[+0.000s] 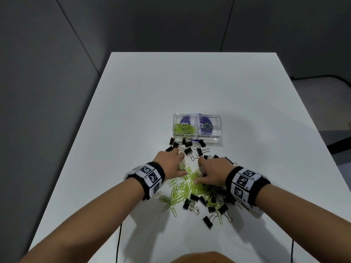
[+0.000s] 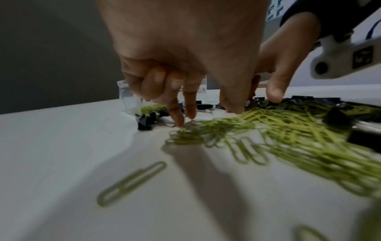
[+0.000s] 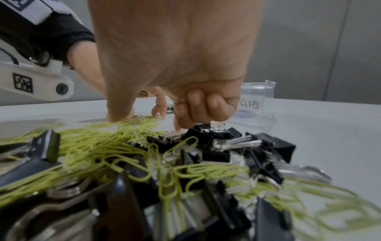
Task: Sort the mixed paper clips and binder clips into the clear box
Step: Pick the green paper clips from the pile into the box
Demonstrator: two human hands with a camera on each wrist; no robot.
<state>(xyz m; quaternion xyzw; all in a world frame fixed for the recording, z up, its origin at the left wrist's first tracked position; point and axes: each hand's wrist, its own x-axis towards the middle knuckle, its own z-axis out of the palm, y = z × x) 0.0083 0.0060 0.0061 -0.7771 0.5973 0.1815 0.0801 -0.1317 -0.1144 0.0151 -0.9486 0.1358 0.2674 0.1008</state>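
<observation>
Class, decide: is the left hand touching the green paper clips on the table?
Touching. The left wrist view shows the left hand fingertips pressed onto the green paper clips.

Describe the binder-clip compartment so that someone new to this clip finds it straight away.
On the white table, beyond both hands, stands a clear box split in two. The binder-clip compartment is its right half, hand-labelled BINDER CLIPS; unlike the left half, which holds green paper clips, it holds no clips.
</observation>
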